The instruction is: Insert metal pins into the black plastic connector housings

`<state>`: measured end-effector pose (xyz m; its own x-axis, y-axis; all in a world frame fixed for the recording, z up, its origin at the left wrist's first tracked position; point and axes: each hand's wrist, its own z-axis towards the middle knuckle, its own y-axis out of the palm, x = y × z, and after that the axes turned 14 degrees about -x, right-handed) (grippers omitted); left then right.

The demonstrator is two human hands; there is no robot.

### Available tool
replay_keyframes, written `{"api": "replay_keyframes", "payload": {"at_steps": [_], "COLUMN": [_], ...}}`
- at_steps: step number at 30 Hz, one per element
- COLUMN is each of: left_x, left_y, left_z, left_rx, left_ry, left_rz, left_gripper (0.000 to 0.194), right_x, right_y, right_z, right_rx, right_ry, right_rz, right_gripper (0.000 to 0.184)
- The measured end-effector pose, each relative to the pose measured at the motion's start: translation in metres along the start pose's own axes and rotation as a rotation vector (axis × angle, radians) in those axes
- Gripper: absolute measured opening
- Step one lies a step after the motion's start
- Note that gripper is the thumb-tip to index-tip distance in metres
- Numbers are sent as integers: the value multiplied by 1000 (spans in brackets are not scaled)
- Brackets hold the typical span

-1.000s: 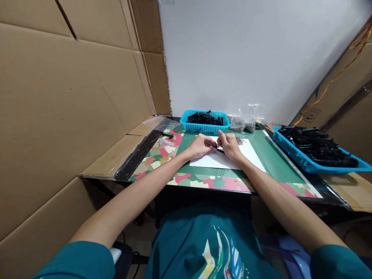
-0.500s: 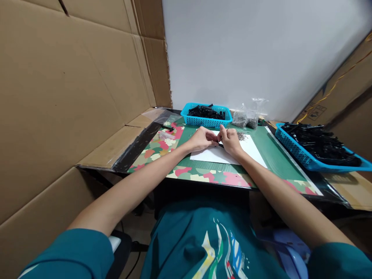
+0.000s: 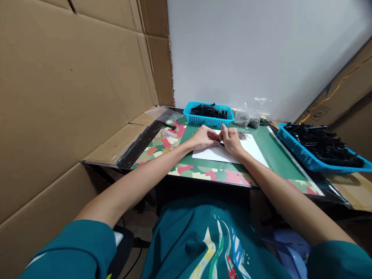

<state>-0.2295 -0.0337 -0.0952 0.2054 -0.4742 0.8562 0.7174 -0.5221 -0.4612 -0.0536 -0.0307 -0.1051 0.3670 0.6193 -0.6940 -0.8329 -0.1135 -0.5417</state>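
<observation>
My left hand (image 3: 203, 138) and my right hand (image 3: 231, 139) meet over a white sheet of paper (image 3: 250, 149) on the green mat (image 3: 273, 153). Both hands are closed in a pinch around a small black part (image 3: 221, 143) held between them. A little heap of tiny metal pieces (image 3: 241, 135) lies on the paper just beyond my right hand.
A blue basket (image 3: 209, 114) of black parts stands at the back, with clear plastic bags (image 3: 250, 116) to its right. A larger blue basket (image 3: 316, 151) of black parts sits on the right. Cardboard walls (image 3: 72, 85) close in the left side.
My hands stay together on the small black part, with only slight finger movement. The view has shifted a little.
</observation>
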Motion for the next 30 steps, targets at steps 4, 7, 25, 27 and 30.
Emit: {"api": "replay_keyframes", "payload": {"at_steps": [4,7,25,27,30], "left_x": [-3,-2,-6,-4,-1], "left_y": [-1,0,-4,-3,-2], "left_z": [-1,-4,-13,-13,-13], "left_rx": [19,85,138,134,133], "left_ry": [-4,-16,9,7,-3], "left_rz": [82,224,462,480,515], "left_gripper": [17,17,11,8,8], "right_x": [-1,2,1,-2,-4], "right_y": [-1,-12,-51,-49,-46], "right_z": [4,7,-5,-6,-8], "right_rx": [2,58,-276,-298,-319], "right_ry": [2,19,105,83,63], "right_rz": [36,60,-500,-496,-496], "right_gripper": [82,82,19,18,20]}}
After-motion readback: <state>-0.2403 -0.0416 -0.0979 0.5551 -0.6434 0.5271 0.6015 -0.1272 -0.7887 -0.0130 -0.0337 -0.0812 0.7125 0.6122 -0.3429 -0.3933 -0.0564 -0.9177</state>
